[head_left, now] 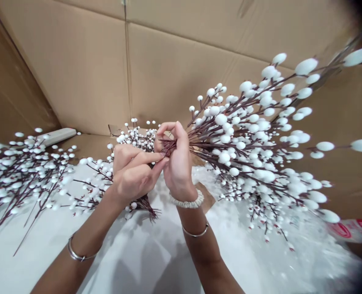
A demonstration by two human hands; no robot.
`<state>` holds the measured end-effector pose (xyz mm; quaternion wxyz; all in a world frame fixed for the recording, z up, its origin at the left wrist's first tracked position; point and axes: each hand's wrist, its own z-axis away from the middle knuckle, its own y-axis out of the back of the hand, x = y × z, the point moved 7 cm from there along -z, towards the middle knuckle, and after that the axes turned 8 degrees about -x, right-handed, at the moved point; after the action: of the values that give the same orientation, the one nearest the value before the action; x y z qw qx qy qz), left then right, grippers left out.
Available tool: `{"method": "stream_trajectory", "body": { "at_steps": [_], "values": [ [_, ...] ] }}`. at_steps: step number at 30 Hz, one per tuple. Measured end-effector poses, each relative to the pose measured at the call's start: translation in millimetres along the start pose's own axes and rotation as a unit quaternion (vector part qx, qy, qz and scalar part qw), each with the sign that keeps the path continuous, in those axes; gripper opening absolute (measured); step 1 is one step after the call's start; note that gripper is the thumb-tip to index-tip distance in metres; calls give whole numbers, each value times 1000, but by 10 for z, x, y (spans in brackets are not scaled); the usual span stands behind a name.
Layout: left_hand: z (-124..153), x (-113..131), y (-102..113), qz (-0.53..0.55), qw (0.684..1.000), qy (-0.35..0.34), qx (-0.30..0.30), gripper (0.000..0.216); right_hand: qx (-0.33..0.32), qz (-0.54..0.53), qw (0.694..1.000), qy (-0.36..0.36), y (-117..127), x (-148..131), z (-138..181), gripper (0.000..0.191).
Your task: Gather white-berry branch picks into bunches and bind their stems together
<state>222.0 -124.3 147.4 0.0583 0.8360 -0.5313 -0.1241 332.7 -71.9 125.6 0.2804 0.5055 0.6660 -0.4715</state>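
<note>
My right hand (179, 163) is wrapped round the stems of a large bunch of artificial white berry branches (251, 126), which fans out to the right. The brown stem ends (168, 145) poke out on the left side of that fist. From the left, my left hand (136, 171) pinches at these ends with thumb and forefinger; it seems to hold a stem tip, partly hidden by the fingers. Below and behind my left hand lies another bundle of berry branches (138, 136), its stem ends (148, 208) pointing toward me.
Loose white berry branches (30, 171) spread over the white surface (85, 253) at the left. A cardboard wall (174, 61) stands behind. Clear plastic wrap (294, 245) lies at the right, near a red and white package (349, 229). A pale bar-shaped object (58, 135) rests at the back left.
</note>
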Motion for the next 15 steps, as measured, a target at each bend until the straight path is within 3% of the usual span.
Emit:
{"method": "stream_trajectory", "body": {
  "at_steps": [6, 9, 15],
  "values": [
    [83, -14, -106, 23, 999, 27, 20, 45, -1, 47, 999, -3, 10, 22, -27, 43],
    [136, -58, -151, 96, 990, 95, 50, 40, -13, 91, 996, -4, 16, 27, -50, 46],
    [178, -104, -214, 285, 911, 277, 108, 34, -56, 192, 980, -9, 34, 15, -91, 57]
  ]
}}
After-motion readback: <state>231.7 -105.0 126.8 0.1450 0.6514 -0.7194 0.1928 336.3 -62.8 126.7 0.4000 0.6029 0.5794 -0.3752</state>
